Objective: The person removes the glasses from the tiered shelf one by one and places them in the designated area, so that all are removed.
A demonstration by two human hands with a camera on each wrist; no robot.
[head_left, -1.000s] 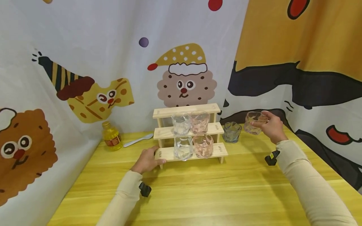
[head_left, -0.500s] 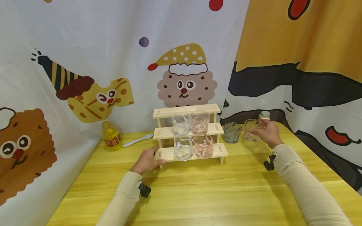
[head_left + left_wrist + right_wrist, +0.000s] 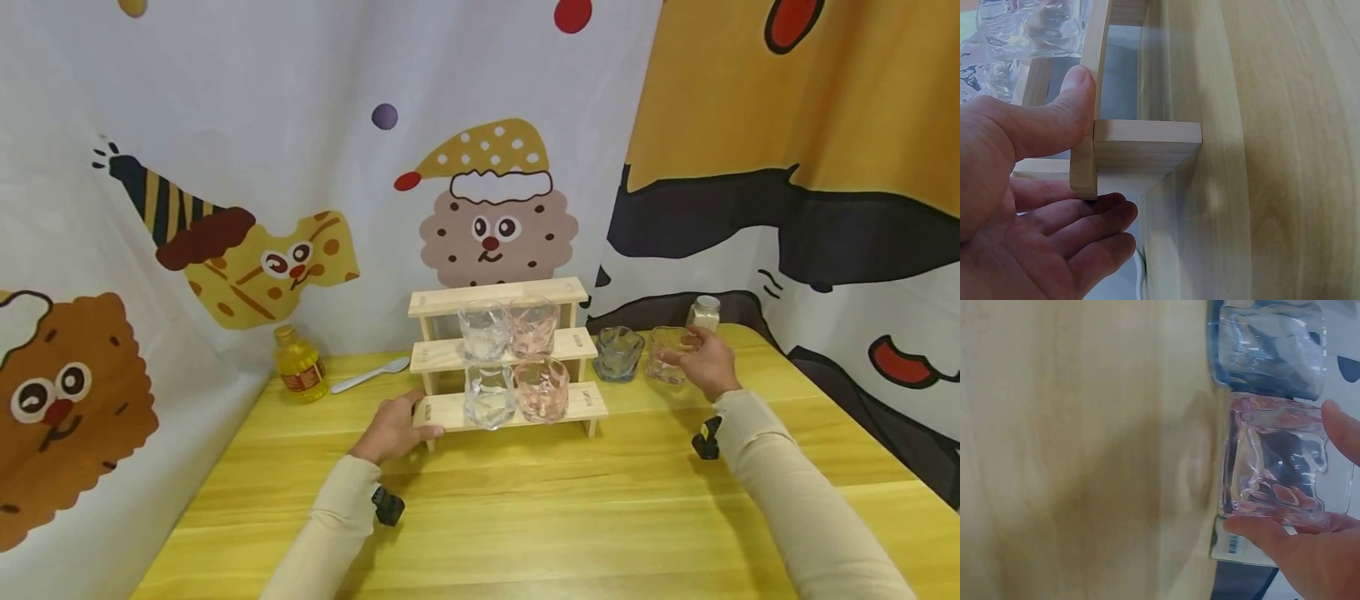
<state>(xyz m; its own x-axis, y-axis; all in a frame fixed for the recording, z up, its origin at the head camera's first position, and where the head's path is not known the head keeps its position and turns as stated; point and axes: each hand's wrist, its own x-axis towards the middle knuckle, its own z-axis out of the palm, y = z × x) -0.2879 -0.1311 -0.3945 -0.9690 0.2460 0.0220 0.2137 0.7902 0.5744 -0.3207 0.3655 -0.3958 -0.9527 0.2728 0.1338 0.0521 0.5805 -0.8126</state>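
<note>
My right hand [image 3: 703, 365] holds a faintly pink, clear drinking glass [image 3: 1279, 459], thumb on one side and fingers on the other. The glass stands upright on the table, close beside a blue-grey glass [image 3: 618, 354]. With my left hand [image 3: 393, 427] I grip the left end of the three-step wooden stand [image 3: 447, 410] at its lowest step; the thumb [image 3: 1063, 119] lies on top, the fingers around the end. Two clear glasses [image 3: 489, 396] and two pink glasses [image 3: 543, 390] fill the middle of the lower two steps, one of each per step.
A small lidded glass jar [image 3: 704, 313] stands behind my right hand. To the left of the stand lie a white plastic spoon [image 3: 369, 375] and an upright bottle of yellow oil [image 3: 300, 365]. Printed curtains [image 3: 315, 100] hang behind the wooden table [image 3: 510, 517].
My right hand has lowered the pink-tinted glass onto the table, next to the blue-grey one. The small jar behind has come into view. My left hand stays on the stand.
</note>
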